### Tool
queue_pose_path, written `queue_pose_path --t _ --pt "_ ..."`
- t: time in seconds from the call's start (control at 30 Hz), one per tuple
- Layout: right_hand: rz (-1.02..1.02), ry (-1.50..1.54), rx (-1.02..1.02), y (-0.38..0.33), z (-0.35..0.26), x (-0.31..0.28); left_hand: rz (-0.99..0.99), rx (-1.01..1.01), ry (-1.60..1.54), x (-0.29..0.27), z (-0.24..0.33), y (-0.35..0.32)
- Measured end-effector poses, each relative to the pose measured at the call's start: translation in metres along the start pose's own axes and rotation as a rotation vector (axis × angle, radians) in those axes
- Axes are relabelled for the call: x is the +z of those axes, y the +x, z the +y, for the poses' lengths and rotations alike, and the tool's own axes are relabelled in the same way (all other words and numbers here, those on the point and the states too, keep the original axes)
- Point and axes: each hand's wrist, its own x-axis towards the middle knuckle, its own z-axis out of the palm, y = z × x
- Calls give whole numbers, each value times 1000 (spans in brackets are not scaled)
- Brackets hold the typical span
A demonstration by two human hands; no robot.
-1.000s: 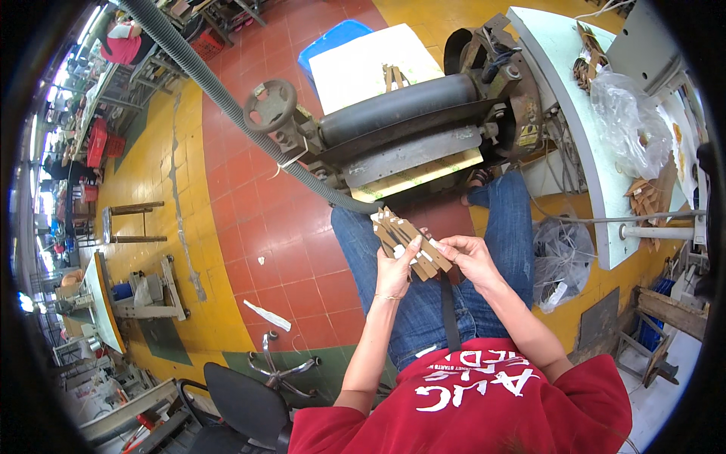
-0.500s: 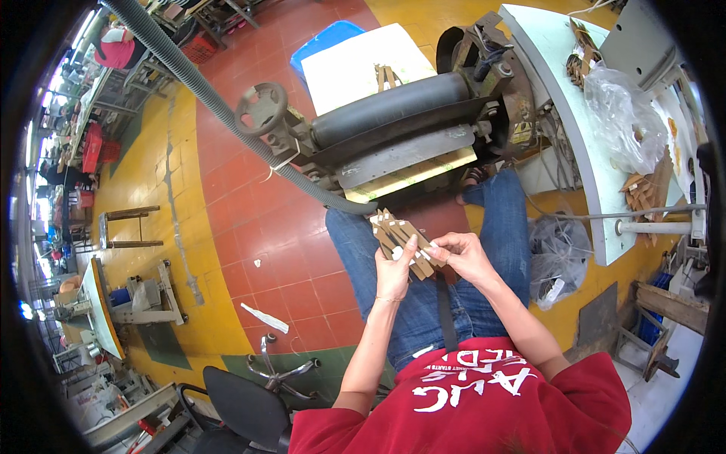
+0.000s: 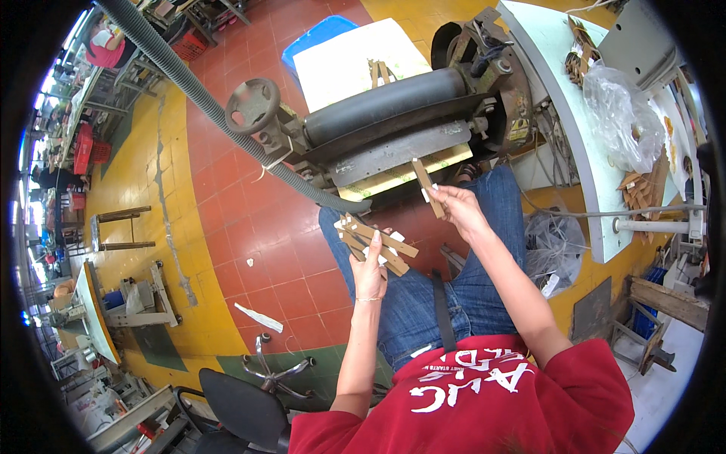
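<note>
My left hand is closed around a fanned bunch of brown strips with white tags or patches on them, held over my lap. Apart from that bunch, my right hand pinches a single brown strip near its lower end. This strip points up, its far tip in front of the metal plate of a roller machine. Below that plate juts a cream board. Behind the plate lies the wide black roller. More brown strips rest on a white sheet beyond the roller.
A grey ribbed hose crosses beside the machine's handwheel. On the right, a pale table carries a clear plastic bag and brown pieces. A bag sits on the floor. Behind left is a black chair.
My hands have moved apart. The right hand has drawn one strip from the bunch and carried it up toward the machine, while the left moved slightly left with the others.
</note>
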Motion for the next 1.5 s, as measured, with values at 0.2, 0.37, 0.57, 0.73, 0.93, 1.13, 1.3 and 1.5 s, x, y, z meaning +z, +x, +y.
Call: queue_pose_path --t 0.2,0.37,0.57,0.73,0.93,1.13,1.3,1.5 --pt "94 -7 -15 42 -49 25 7 3 -15 -5 0 -2" --pt "275 -471 -413 -4 -34 27 -52 -38 -118 0 1 -2" --pt "-177 -435 -244 -69 9 16 -134 -9 5 8 -7 4" --pt "-163 -420 -141 -69 4 18 -116 27 180 13 -6 3" --pt "-268 -154 -191 -69 0 6 -70 4 52 22 1 -4" --pt "-288 -376 -105 -79 -4 12 -64 39 144 25 2 -6" --pt "-248 -590 -194 -87 -18 8 -65 48 244 23 5 -5" --pt "-217 -611 -131 -84 -19 10 -71 65 278 28 1 -9"
